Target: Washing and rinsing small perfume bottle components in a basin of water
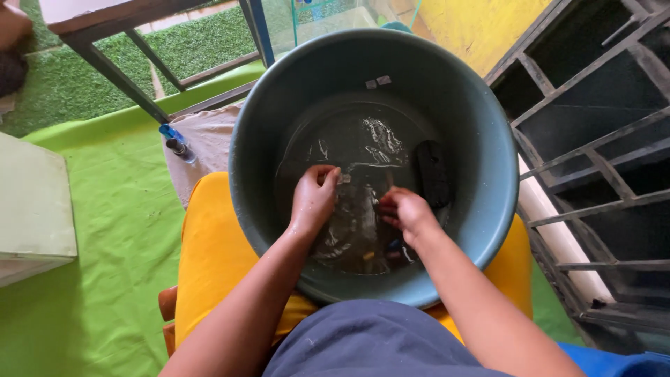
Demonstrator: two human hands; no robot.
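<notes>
A large grey-blue plastic basin (481,132) with shallow water stands on a yellow seat (209,244) in front of me. Both my hands are down in the water. My left hand (313,199) and my right hand (406,213) pinch a crumpled clear plastic sheet (359,223) between them; small coloured bits show under it. A black oblong object (433,174) lies in the water just right of my right hand.
A small blue-capped bottle (176,142) lies on a beige cloth (209,139) left of the basin. Green mats cover the floor, with a pale green box (35,202) at the left. A dark metal grille (600,160) runs along the right, and a metal frame (125,77) stands behind.
</notes>
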